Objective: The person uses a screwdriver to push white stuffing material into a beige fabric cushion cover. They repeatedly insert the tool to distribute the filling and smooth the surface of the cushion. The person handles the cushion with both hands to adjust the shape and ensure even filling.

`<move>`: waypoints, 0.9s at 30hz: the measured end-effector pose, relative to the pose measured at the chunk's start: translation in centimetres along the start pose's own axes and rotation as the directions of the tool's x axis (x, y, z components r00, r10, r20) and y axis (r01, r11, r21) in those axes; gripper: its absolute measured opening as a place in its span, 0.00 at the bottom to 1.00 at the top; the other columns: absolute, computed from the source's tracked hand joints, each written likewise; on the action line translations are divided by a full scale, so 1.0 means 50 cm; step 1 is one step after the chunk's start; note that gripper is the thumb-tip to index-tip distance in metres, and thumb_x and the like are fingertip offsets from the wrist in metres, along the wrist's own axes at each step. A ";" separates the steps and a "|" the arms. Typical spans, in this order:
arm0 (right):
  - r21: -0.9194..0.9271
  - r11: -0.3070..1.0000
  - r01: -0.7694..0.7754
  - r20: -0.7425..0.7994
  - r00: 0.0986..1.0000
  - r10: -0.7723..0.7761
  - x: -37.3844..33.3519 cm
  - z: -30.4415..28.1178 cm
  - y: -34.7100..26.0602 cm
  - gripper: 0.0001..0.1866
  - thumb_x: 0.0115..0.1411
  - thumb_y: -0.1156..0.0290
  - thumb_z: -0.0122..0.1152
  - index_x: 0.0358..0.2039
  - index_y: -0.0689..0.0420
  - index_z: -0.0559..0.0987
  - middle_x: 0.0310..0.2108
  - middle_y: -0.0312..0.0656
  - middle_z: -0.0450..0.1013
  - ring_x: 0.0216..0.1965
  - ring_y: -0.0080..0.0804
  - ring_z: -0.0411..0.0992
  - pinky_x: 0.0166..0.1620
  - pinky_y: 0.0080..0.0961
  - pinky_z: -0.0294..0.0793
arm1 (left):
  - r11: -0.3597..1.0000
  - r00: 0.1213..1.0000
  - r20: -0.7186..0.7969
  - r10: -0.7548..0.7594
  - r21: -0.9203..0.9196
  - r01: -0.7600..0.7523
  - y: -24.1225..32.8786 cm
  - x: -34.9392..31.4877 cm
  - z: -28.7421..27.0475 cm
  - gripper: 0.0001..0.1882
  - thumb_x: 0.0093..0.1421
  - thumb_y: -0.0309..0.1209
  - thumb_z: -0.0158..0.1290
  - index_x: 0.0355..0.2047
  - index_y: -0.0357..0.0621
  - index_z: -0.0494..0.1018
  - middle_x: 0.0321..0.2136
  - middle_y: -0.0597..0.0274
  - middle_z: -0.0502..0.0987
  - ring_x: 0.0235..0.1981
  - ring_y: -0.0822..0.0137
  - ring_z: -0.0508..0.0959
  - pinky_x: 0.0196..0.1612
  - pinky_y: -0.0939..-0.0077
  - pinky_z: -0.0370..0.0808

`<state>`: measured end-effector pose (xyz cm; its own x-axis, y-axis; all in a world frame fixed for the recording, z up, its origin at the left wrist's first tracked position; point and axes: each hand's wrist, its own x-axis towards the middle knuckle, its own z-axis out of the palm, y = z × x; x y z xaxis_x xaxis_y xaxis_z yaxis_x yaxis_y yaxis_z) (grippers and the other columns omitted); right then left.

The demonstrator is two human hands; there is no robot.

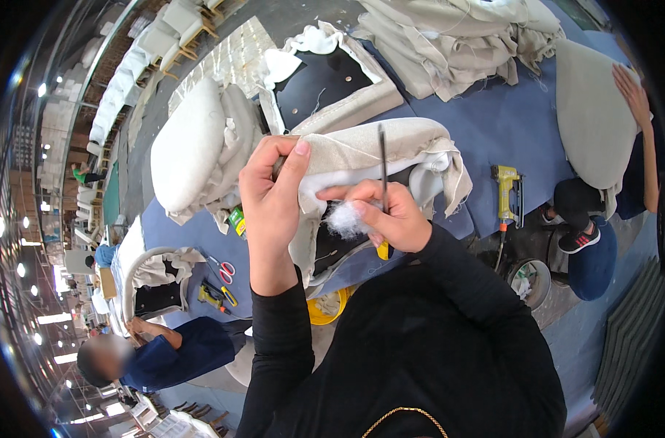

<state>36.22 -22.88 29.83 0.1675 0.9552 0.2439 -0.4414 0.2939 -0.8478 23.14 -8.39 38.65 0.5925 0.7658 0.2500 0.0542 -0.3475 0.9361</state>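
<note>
A beige fabric-covered chair cushion (376, 140) lies in front of me, its black underside partly showing and white padding along its edge. My left hand (274, 201) is closed on the beige fabric at the cushion's near left end, thumb pressed against the fingers. A screwdriver (383, 164) with a long dark shaft and yellow handle stands upright in my right hand (397, 217), which is closed around it. Against those same fingers sits a tuft of white stuffing (346, 220). The shaft's tip points up and away, apart from the fabric.
Blue-covered table holds a white-beige cushion (190, 142), a black-backed panel (325, 84), piled fabric (449, 44), a yellow staple gun (505, 193), red-handled scissors (227, 271) and another staple gun (211, 295). A yellow bucket (325, 318) stands below. Co-workers sit left and right, one holding a cushion (595, 109).
</note>
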 end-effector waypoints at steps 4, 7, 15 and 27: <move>-0.079 0.996 -0.048 -0.160 0.987 0.035 -0.023 0.012 -0.024 0.12 0.75 0.63 0.63 0.42 0.60 0.82 0.26 0.29 0.75 0.20 0.11 0.66 0.24 0.15 0.62 | 0.998 0.998 -0.028 -0.062 0.008 0.062 -0.003 0.004 -0.011 0.10 0.71 0.29 0.60 0.34 0.34 0.77 0.32 0.70 0.76 0.34 0.81 0.69 0.38 0.82 0.65; -0.049 0.997 -0.057 -0.306 0.951 0.039 -0.012 0.023 -0.020 0.12 0.74 0.63 0.65 0.42 0.60 0.83 0.26 0.27 0.74 0.21 0.11 0.66 0.25 0.15 0.62 | 0.995 0.997 -0.052 0.058 0.088 -0.053 -0.018 0.006 -0.006 0.10 0.66 0.29 0.65 0.36 0.35 0.77 0.36 0.65 0.79 0.38 0.76 0.73 0.44 0.79 0.70; 0.153 0.926 -0.345 -0.159 0.916 0.368 0.011 0.029 -0.054 0.15 0.70 0.63 0.69 0.36 0.53 0.70 0.22 0.29 0.69 0.17 0.14 0.66 0.21 0.18 0.62 | 0.949 0.981 0.021 0.190 0.253 -0.189 -0.015 -0.014 -0.018 0.17 0.53 0.24 0.69 0.40 0.35 0.76 0.44 0.54 0.81 0.47 0.60 0.80 0.55 0.69 0.74; 0.114 0.889 -0.443 0.030 0.896 0.443 -0.266 0.035 -0.029 0.21 0.75 0.67 0.57 0.63 0.59 0.67 0.41 0.40 0.74 0.39 0.26 0.74 0.46 0.25 0.75 | 0.927 0.982 -0.128 0.141 0.364 -0.086 -0.021 -0.051 -0.076 0.16 0.54 0.26 0.70 0.40 0.32 0.81 0.46 0.53 0.81 0.48 0.61 0.81 0.55 0.69 0.74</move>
<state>33.09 -35.96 28.63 -0.0716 0.9871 -0.1432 -0.5672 -0.1584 -0.8082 18.53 -7.92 38.00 0.4863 0.7721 0.4091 0.2920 -0.5849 0.7568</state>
